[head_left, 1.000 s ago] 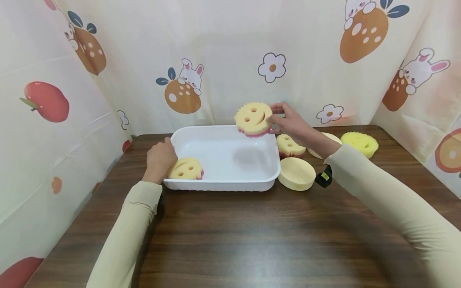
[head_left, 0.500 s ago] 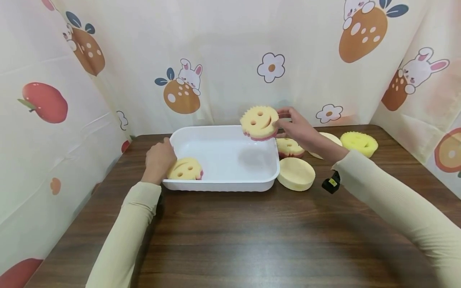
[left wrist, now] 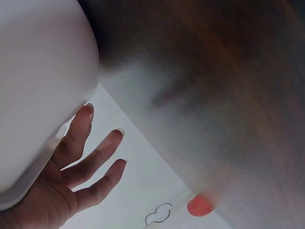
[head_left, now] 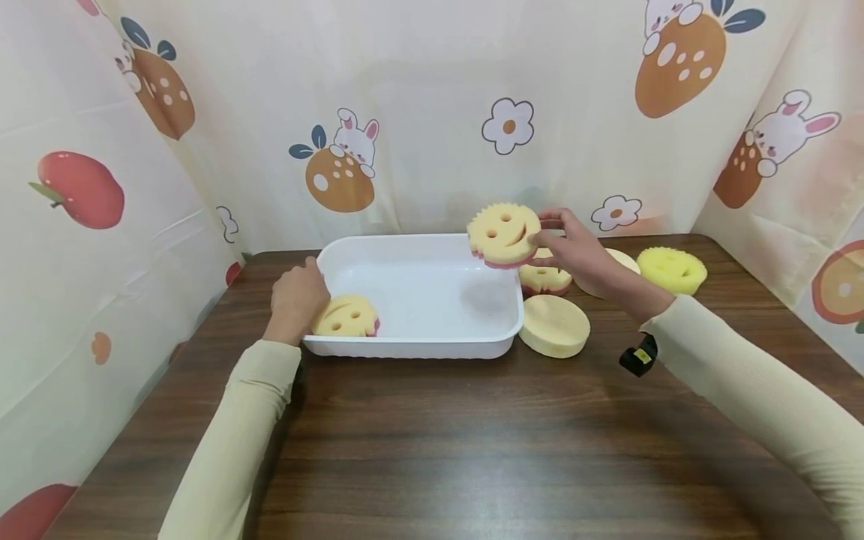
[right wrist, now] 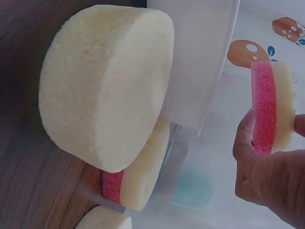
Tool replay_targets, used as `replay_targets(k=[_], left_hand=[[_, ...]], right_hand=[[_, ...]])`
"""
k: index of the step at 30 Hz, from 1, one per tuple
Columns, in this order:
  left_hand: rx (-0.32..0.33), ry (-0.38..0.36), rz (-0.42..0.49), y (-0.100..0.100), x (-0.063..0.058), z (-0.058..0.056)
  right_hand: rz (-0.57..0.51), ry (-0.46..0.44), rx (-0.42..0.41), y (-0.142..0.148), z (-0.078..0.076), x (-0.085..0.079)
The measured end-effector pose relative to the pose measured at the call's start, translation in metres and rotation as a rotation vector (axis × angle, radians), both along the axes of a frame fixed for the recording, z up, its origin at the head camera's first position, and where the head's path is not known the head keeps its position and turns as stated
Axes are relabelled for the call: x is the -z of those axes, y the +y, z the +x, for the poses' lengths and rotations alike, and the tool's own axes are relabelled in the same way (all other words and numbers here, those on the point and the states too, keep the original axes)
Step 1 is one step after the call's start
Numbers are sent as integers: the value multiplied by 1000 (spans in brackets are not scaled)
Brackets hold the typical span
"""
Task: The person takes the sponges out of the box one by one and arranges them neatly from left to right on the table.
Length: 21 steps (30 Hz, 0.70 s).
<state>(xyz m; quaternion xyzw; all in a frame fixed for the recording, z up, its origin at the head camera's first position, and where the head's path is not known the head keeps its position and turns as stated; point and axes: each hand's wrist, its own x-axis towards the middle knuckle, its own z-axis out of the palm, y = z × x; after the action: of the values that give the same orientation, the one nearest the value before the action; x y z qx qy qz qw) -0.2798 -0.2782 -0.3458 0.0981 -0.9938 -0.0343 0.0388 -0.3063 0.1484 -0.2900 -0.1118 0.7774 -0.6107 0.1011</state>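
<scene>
My right hand [head_left: 574, 251] pinches a smiley-face sponge [head_left: 502, 234] by its edge, above the right end of a white tray [head_left: 412, 348]. In the right wrist view that sponge [right wrist: 272, 107] shows a pink layer and a cream layer, with thumb and fingers on opposite faces. My left hand [head_left: 299, 300] grips the tray's left rim; in the left wrist view its fingers [left wrist: 97, 160] spread below the rim, against the outer side. Another smiley sponge [head_left: 347, 316] lies inside the tray near that hand.
Right of the tray lie a plain round cream sponge [head_left: 555, 326], a pink-and-cream smiley sponge [head_left: 545, 279], a partly hidden cream sponge [head_left: 624, 260] and a bright yellow smiley sponge [head_left: 672, 270]. A patterned curtain [head_left: 432, 150] stands behind the wooden table [head_left: 405, 450].
My right hand has carried the smiley sponge rightward and slightly down, from over the tray toward its right rim. My left hand stays on the tray's left rim.
</scene>
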Motion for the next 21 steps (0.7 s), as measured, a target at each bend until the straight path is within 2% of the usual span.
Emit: replay_targets(k=[8,21], left_hand=[[-9,-21,2,-1,0,0],[-14,-21,-17,0,1,-2]], right_hand=[[-23,-11,16,9,8,8],[29,9,91,24,17,25]])
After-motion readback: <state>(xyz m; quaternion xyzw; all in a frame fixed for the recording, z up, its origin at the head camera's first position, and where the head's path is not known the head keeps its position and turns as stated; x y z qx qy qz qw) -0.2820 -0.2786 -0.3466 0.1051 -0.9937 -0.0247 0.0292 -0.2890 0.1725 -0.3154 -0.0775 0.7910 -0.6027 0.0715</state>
